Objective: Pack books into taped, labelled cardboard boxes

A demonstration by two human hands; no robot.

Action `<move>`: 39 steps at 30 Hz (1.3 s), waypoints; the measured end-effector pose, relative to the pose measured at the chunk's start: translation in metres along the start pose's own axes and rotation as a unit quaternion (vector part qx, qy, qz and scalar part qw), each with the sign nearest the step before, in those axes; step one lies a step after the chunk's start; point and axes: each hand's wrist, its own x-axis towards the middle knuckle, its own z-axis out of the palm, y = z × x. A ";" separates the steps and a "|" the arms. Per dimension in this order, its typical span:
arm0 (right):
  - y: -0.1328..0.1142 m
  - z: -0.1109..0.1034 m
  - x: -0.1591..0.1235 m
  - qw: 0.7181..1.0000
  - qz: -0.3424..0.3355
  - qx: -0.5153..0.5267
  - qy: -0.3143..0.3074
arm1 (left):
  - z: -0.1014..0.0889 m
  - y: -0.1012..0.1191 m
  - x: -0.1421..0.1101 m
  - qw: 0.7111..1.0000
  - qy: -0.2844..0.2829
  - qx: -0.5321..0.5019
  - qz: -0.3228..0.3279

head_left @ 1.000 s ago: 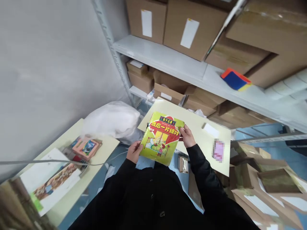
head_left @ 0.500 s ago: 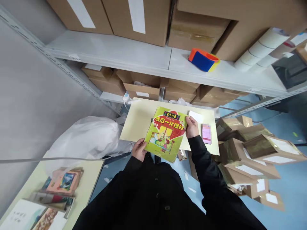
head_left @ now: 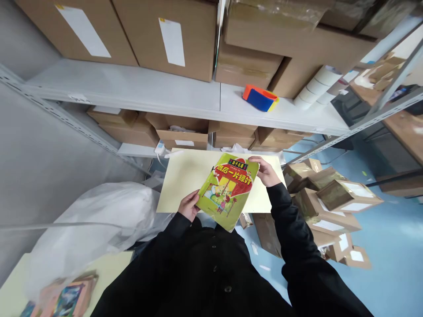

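A green children's picture book (head_left: pixel 226 187) with a red and yellow title is held tilted in front of my body, its cover facing up. My left hand (head_left: pixel 189 206) pinches its lower left edge, thumb on the cover. At the upper right corner my right hand (head_left: pixel 265 171) grips the book, fingers over the top edge. Beneath the book lies a pale yellow tabletop (head_left: pixel 183 171), partly covered by it.
Shelving (head_left: pixel 139 90) with cardboard boxes (head_left: pixel 175 44) rises ahead, holding an orange and blue band (head_left: pixel 260 97) and white tape rolls (head_left: pixel 317 87). Parcels (head_left: pixel 333 207) pile up at right. A white plastic bag (head_left: pixel 99 215) bulges at left above books (head_left: pixel 68 299).
The camera view has shifted upward and to the right. My right hand's fingers have moved over the book's top corner. The phone and white object on the table no longer show.
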 end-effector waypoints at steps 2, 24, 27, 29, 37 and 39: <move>-0.013 -0.010 0.010 0.997 -0.047 -0.040 -0.034 | 0.004 0.002 0.003 1.000 -0.010 0.018 0.007; -0.049 -0.060 0.079 0.977 0.016 -0.038 -0.211 | 0.066 0.018 -0.016 0.978 0.052 0.115 0.168; -0.037 -0.063 0.074 0.992 0.011 -0.031 -0.124 | 0.066 0.009 -0.015 0.987 0.030 0.091 0.132; -0.030 -0.061 0.072 0.997 0.000 -0.047 -0.064 | 0.067 0.002 -0.015 0.989 0.024 0.092 0.113; -0.005 -0.061 0.071 0.999 -0.003 -0.037 -0.022 | 0.068 -0.003 -0.019 0.982 0.040 0.162 0.085; -0.003 -0.061 0.071 0.999 -0.012 -0.038 -0.003 | 0.070 0.001 -0.018 0.980 0.043 0.174 0.089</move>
